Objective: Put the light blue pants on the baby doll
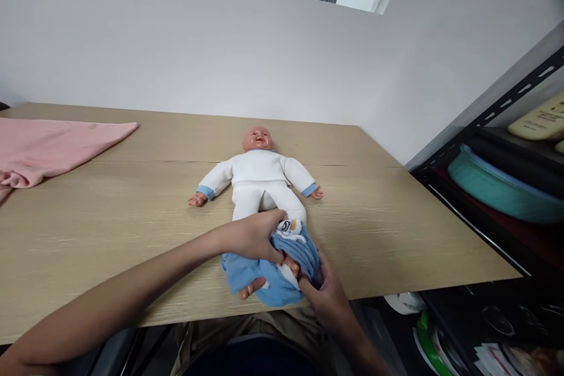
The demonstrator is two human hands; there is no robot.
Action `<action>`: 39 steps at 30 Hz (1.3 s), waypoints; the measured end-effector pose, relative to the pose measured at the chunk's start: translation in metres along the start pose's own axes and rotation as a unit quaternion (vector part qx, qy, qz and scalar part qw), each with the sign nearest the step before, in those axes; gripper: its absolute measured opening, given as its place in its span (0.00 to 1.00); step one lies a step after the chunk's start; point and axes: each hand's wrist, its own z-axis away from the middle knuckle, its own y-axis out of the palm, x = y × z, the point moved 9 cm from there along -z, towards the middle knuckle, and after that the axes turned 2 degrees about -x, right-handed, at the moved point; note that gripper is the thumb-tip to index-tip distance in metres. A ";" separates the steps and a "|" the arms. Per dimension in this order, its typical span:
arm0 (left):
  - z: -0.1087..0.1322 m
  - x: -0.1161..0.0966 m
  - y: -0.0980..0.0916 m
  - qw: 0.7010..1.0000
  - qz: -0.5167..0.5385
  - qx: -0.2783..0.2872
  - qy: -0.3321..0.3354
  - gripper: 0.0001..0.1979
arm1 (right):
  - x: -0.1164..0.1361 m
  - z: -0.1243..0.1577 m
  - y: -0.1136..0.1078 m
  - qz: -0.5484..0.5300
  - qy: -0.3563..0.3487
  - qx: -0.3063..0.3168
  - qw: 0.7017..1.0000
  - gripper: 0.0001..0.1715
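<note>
Blue garment (282, 291) was gripped by both hands: bunched cloth was grasped by the left hand (255, 236), and cloth beside a foot (289, 263) was pinched by the right hand (328, 296). Doll (259, 165) was laid face up on the table (374, 211), torso just beyond the grip. That foot was exposed between the two thumbs; other foot (252, 288) was bared left of the right hand. Toes could be snagged if bunched cloth were pulled without being spread. Doll could be dragged toward the near edge, just below the grip, since its torso was not held down. Leg could be twisted by uneven pulling. Pink cloth (61, 144) was placed well left, unlikely to be caught.
</note>
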 end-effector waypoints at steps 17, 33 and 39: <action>-0.007 -0.004 -0.034 0.984 0.046 -0.053 0.165 0.05 | 0.037 -0.051 -0.011 0.076 -0.136 0.114 0.981 0.18; 0.027 0.033 -0.049 0.999 -0.032 -0.014 -0.022 0.36 | 0.079 -0.103 0.003 0.048 -0.091 0.156 0.982 0.21; 0.045 0.064 -0.053 0.998 0.036 -0.023 -0.036 0.23 | 0.068 -0.141 0.003 0.045 -0.110 0.100 0.988 0.25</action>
